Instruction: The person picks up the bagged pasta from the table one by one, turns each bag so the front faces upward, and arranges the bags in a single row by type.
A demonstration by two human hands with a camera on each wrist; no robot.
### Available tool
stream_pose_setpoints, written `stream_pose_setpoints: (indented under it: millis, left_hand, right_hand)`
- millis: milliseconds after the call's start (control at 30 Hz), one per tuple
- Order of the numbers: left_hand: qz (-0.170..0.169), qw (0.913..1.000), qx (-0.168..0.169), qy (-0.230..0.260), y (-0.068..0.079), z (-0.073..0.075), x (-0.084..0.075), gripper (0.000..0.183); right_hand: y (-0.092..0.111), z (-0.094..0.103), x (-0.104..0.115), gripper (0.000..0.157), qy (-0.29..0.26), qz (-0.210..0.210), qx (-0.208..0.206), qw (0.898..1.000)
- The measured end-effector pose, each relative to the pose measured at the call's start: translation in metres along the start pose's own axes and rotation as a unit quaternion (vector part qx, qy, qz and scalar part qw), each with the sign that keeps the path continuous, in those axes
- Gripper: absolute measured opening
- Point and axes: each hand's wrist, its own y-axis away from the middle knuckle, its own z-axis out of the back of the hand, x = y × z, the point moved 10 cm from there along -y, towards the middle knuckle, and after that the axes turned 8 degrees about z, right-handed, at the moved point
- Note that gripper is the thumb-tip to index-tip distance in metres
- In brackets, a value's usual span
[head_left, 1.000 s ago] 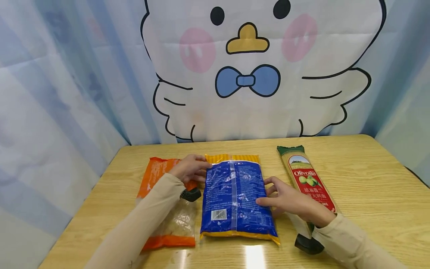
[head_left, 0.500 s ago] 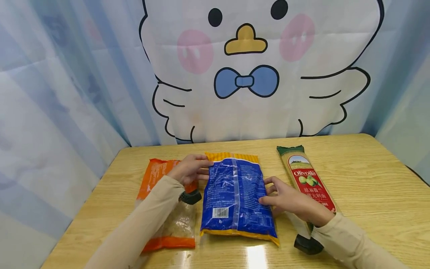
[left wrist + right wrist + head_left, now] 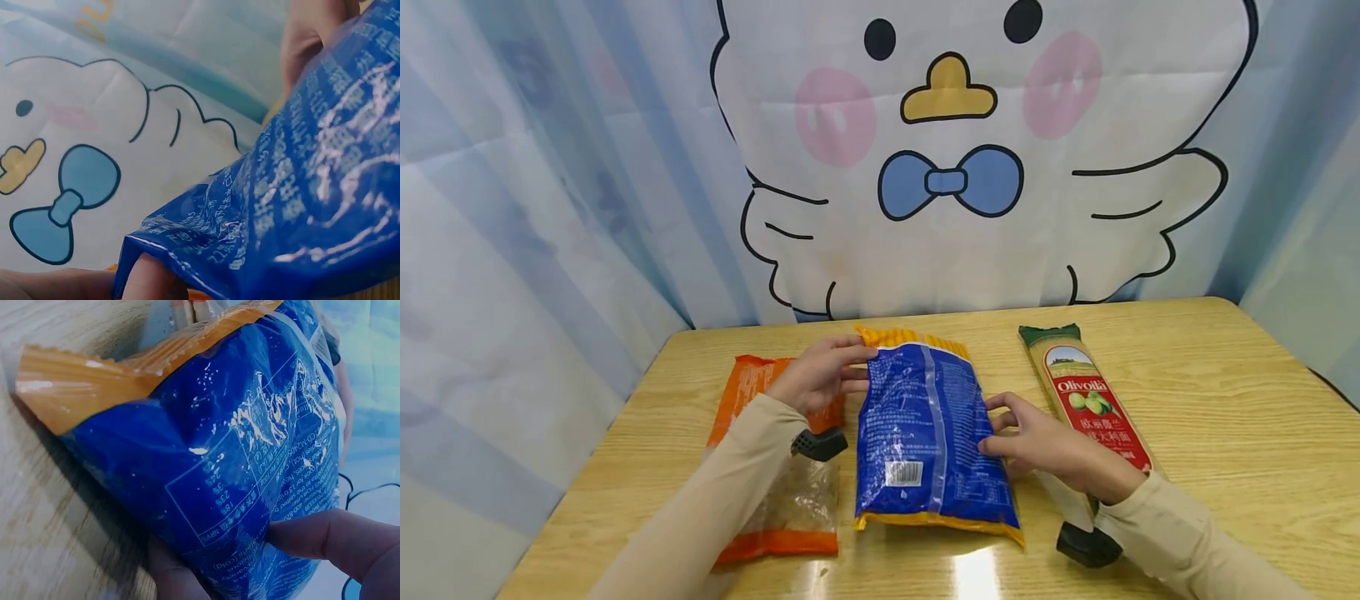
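Note:
A blue plastic food bag (image 3: pixel 898 425) with yellow ends, printed text and a barcode lies between my hands, tilted with its left side raised. My left hand (image 3: pixel 820 375) pinches its upper left edge; the left wrist view shows the film creased over a fingertip (image 3: pixel 153 281). At the right edge my right hand (image 3: pixel 1048 450) grips the bag, its thumb (image 3: pixel 331 540) on the printed face and a finger (image 3: pixel 178 575) at the underside. Under my left forearm an orange and clear bag (image 3: pixel 778 542) is partly hidden. Beside my right hand lies an Olivoilà pasta packet (image 3: pixel 1093 392).
All three packs are on a light wooden table (image 3: pixel 1240 417). Behind it hangs a pale blue curtain (image 3: pixel 587 208) with a cartoon bird. A black wrist device (image 3: pixel 1086 546) sits below my right wrist, close over the table.
The blue bag's upper left part has come up, and the bag leans and turns slightly. My left hand has risen a little with it. The right hand stays nearly in place.

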Motion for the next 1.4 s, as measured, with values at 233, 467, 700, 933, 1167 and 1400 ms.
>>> stream_pose_setpoints:
  millis: [233,467,700,933,1167,1400]
  left_hand:
    - [-0.026,0.9994,0.017,0.017,0.015,-0.006,-0.021,0.02]
    - [-0.061,0.9972,0.04,0.019,0.031,-0.016,-0.043,0.023]
    - [-0.069,0.9961,0.051,0.023,0.042,-0.023,-0.056,0.037]
    - [-0.073,0.9961,0.045,0.025,0.047,-0.024,-0.062,0.044]
    - [-0.067,0.9968,0.021,0.038,0.046,-0.021,-0.057,0.044]
    - [-0.069,0.9966,0.015,0.042,0.045,-0.022,-0.053,0.049]
  right_hand:
    - [-0.001,0.001,0.005,0.067,-0.027,0.019,0.003,0.999]
    - [-0.004,-0.001,0.011,0.063,-0.059,0.037,0.016,0.997]
    - [-0.004,0.0,0.019,0.063,-0.063,0.063,0.031,0.996]
    - [-0.002,0.002,0.033,0.077,-0.054,0.073,0.023,0.996]
    - [-0.001,-0.015,0.042,0.09,-0.039,0.06,0.031,0.997]
    - [-0.003,-0.024,0.042,0.092,-0.023,0.041,0.021,0.999]
